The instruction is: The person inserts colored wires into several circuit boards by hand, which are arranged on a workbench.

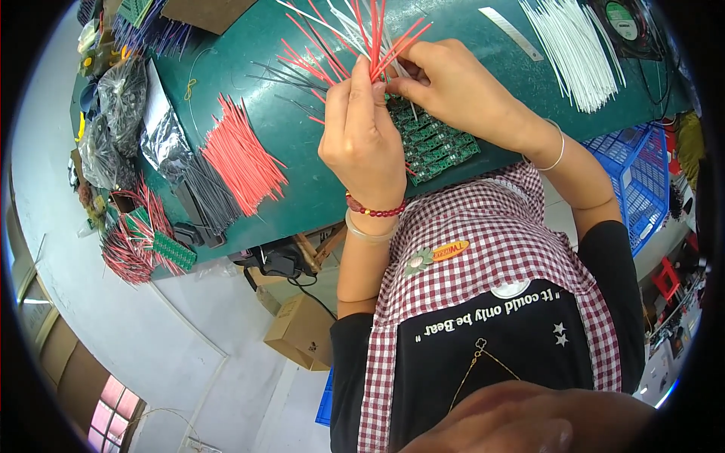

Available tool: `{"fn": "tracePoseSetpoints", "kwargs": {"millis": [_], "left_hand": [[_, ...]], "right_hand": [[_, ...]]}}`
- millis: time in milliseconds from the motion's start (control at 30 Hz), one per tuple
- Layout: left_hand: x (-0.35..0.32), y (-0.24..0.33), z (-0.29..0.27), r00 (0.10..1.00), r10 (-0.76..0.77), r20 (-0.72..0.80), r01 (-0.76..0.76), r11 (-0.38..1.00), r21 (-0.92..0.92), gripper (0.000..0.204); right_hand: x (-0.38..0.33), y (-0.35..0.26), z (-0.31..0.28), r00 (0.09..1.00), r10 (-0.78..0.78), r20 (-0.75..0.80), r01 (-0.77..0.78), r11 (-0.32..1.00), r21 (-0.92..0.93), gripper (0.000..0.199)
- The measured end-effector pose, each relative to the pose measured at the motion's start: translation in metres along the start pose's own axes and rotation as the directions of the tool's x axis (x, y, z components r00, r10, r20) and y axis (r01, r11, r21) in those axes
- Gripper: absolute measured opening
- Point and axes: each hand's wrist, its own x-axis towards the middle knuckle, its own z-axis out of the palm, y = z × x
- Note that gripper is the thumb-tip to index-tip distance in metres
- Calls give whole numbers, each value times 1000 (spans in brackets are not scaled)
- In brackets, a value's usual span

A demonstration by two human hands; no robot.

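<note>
Both hands meet over a panel of small green circuit boards (pixel 438 147) at the table's front edge. My left hand (pixel 364 140), wearing a red bead bracelet, is closed with its fingertips pinched at the red wires (pixel 375 34). My right hand (pixel 461 87) comes in from the right, thumb and forefinger closed beside the left fingertips; what lies between them is hidden. Around the fingers, red, white and black wires fan out toward the far side. The black wires (pixel 291 78) stick out to the left. My fingers cover the spot where the wires meet the boards.
Left on the green table lie a red wire bundle (pixel 242 158) and a dark grey wire bundle (pixel 211 196). Wired boards (pixel 155 238) pile at the left corner, below plastic bags (pixel 121 106). White wires (pixel 578 53) and a pale flat strip (pixel 512 34) lie far right.
</note>
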Motion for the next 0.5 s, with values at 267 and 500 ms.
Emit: {"fn": "tracePoseSetpoints", "kwargs": {"millis": [267,500], "left_hand": [[4,4,-1,966,-208,-151,140,918,-371,16],[10,13,-19,896,-441,55,335,588,-737,13]], "right_hand": [[-2,-10,-5,992,89,89,-84,995,-51,26],[1,-15,-14,988,115,103,-109,992,-60,21]]}}
